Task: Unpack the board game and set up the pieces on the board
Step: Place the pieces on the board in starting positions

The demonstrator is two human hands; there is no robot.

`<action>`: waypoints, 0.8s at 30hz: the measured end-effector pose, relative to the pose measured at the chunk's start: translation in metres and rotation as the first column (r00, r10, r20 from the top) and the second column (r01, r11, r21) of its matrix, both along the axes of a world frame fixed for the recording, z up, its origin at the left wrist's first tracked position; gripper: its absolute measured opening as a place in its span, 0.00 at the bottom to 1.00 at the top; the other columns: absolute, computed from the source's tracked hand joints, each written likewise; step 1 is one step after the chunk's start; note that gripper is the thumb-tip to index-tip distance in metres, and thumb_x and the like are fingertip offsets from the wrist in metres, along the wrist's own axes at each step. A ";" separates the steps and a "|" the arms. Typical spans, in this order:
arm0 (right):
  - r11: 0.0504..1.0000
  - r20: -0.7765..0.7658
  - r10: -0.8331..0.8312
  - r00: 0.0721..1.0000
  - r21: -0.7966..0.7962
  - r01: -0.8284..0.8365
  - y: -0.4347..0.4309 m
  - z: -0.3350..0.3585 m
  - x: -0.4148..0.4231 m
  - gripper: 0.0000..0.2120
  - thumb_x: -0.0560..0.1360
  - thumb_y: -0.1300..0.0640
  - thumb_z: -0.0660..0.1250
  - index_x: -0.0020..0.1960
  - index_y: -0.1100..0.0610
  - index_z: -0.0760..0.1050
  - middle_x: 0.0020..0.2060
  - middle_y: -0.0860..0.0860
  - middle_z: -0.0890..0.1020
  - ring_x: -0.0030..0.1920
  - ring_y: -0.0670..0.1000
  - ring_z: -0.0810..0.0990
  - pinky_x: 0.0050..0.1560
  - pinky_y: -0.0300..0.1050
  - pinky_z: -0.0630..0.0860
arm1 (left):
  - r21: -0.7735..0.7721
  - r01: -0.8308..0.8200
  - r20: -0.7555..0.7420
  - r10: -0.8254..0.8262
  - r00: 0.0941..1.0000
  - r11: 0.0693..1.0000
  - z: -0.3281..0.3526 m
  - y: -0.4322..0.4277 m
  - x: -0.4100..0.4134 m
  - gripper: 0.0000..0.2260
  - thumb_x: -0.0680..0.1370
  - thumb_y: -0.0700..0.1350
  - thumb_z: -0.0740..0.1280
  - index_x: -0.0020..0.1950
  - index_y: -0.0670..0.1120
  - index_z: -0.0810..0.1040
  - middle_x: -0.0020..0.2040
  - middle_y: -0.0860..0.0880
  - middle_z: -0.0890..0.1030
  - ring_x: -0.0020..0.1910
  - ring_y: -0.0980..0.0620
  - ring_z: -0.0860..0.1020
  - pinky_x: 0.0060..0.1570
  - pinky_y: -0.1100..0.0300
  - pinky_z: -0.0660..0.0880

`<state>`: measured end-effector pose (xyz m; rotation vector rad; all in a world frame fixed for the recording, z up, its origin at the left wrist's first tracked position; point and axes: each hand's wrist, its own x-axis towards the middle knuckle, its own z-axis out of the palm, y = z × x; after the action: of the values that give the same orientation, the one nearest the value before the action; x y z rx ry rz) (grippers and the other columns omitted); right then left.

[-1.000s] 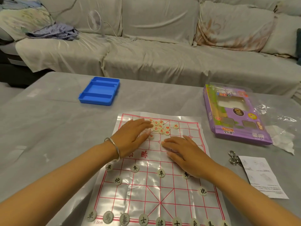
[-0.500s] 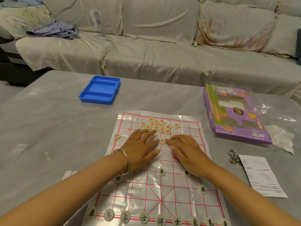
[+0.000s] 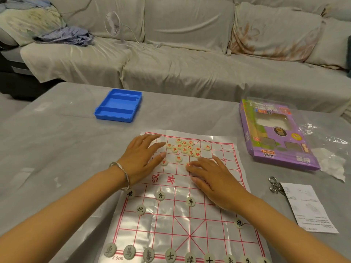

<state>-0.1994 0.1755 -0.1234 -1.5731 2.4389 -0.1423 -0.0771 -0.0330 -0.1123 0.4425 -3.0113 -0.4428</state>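
The left hand has slid away from the middle of the board toward its far left corner, while the right hand has stayed about where it was.

A person's two bare forearms reach over a thin plastic game board printed with a red grid, lying flat on a grey table. The left hand lies palm down with its fingers straight and spread. Its fingertips are just beside a loose cluster of red-lettered pieces at the far middle of the board, and it holds nothing. A silver bracelet circles that wrist. One stray red piece sits just beside the thumb, and another lies between the two hands.

The right hand is also flat and relaxed, palm down on the board. Its fingertips seem to touch a red piece, though the piece is partly hidden.

Black-lettered pieces stand in a row along the near edge, with a few more on the lines beyond it.

A blue tray sits well beyond the board to the left. A purple box lies to the right, with a paper leaflet and metal rings nearer. A covered sofa runs behind the table.
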 end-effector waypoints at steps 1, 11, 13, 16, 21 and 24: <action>1.000 0.001 -0.001 1.000 0.008 0.001 0.000 0.000 -0.001 0.23 0.79 0.42 0.43 0.74 0.42 0.56 0.73 0.39 0.57 0.75 0.42 0.48 0.70 0.41 0.31 | 0.003 -0.003 0.001 0.003 1.000 1.000 0.000 -0.001 0.001 0.51 0.59 0.74 0.23 0.74 0.56 0.58 0.76 0.55 0.53 0.75 0.53 0.48 0.72 0.56 0.45; 0.994 0.086 -0.046 0.995 -0.097 0.054 0.002 0.000 -0.002 0.28 0.74 0.37 0.41 0.71 0.40 0.60 0.73 0.37 0.59 0.74 0.39 0.50 0.70 0.37 0.33 | 0.030 0.065 0.084 -0.067 0.994 0.997 -0.004 0.002 -0.001 0.47 0.61 0.74 0.27 0.74 0.57 0.54 0.75 0.57 0.55 0.75 0.54 0.49 0.72 0.57 0.47; 0.978 0.118 -0.101 0.988 -0.170 0.120 -0.001 0.004 -0.008 0.22 0.78 0.41 0.49 0.70 0.41 0.62 0.72 0.39 0.61 0.74 0.41 0.53 0.72 0.39 0.41 | 0.048 0.071 0.083 -0.075 0.994 0.996 -0.003 0.002 -0.004 0.39 0.68 0.70 0.34 0.74 0.56 0.56 0.74 0.57 0.59 0.74 0.55 0.53 0.72 0.58 0.50; 0.934 0.196 -0.190 0.962 -0.265 0.239 -0.012 0.004 -0.025 0.18 0.78 0.45 0.58 0.67 0.43 0.67 0.69 0.41 0.67 0.71 0.45 0.62 0.72 0.45 0.57 | 0.034 0.036 0.070 -0.038 0.997 0.999 0.002 -0.001 -0.016 0.24 0.78 0.60 0.53 0.73 0.54 0.60 0.72 0.55 0.64 0.71 0.55 0.59 0.70 0.59 0.57; 0.888 0.275 -0.229 0.934 -0.335 0.316 -0.041 0.001 -0.045 0.12 0.76 0.48 0.65 0.58 0.45 0.74 0.63 0.43 0.72 0.64 0.46 0.70 0.67 0.48 0.68 | 0.072 -0.054 0.013 0.053 0.999 0.996 0.004 -0.004 -0.048 0.20 0.74 0.60 0.64 0.64 0.55 0.72 0.62 0.54 0.73 0.61 0.54 0.68 0.61 0.59 0.66; 0.871 0.293 -0.234 0.927 -0.361 0.334 -0.051 0.000 -0.048 0.10 0.76 0.49 0.65 0.57 0.45 0.75 0.64 0.44 0.72 0.64 0.46 0.69 0.67 0.48 0.69 | 0.054 -0.099 0.037 0.097 0.995 0.994 0.003 -0.008 -0.066 0.17 0.73 0.58 0.67 0.60 0.55 0.76 0.60 0.52 0.73 0.58 0.53 0.69 0.57 0.60 0.68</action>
<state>-0.2474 0.1246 -0.1235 -1.2180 2.5346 -0.8927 -0.1427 -0.0406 -0.1093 0.6049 -2.9991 -0.5174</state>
